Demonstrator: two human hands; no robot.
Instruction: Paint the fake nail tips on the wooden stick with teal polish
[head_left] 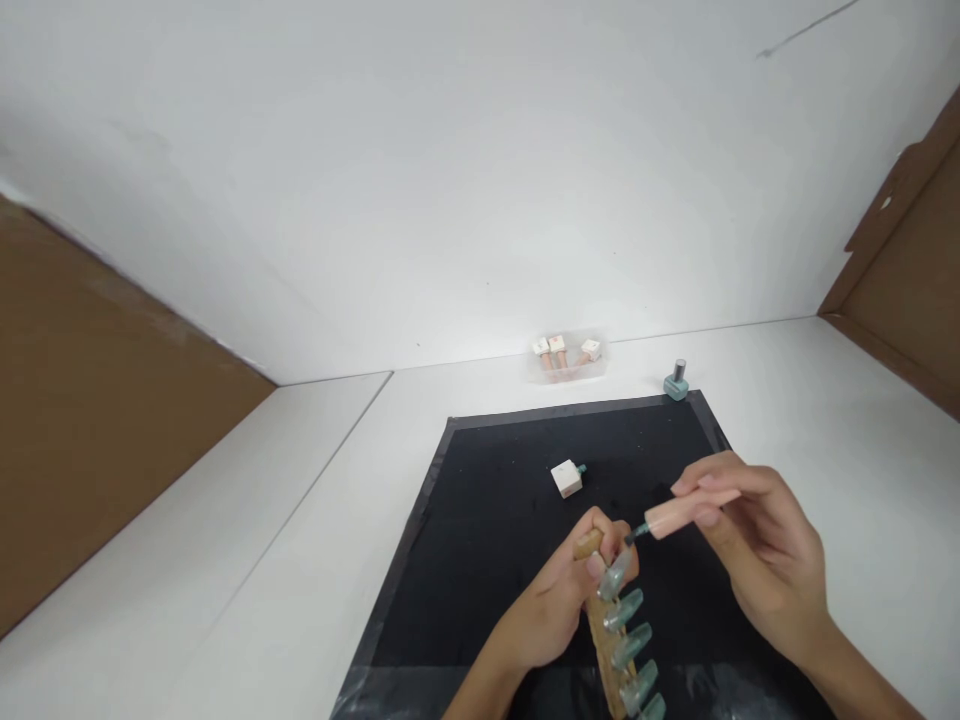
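A wooden stick [602,640] is gripped near its top end by my left hand [547,610], thumb and fingers closed round it. Several translucent teal false nails [631,645] stick out in a row along its right side. My right hand [776,555] pinches the pink handle of a nail polish brush [675,513]. Its dark teal tip points down left, close to the topmost nail; whether it touches, I cannot tell. Beyond my hands, a white square nail polish bottle [567,479] lies tilted on the black mat [457,560], with teal at its neck.
At the back, a clear plastic tray [568,376] holds white square bottles with pink handles. A small teal bottle with a silver cap [676,384] stands at the mat's far right corner. Brown cardboard panels [112,400] flank the white table [300,560], and a white wall rises behind.
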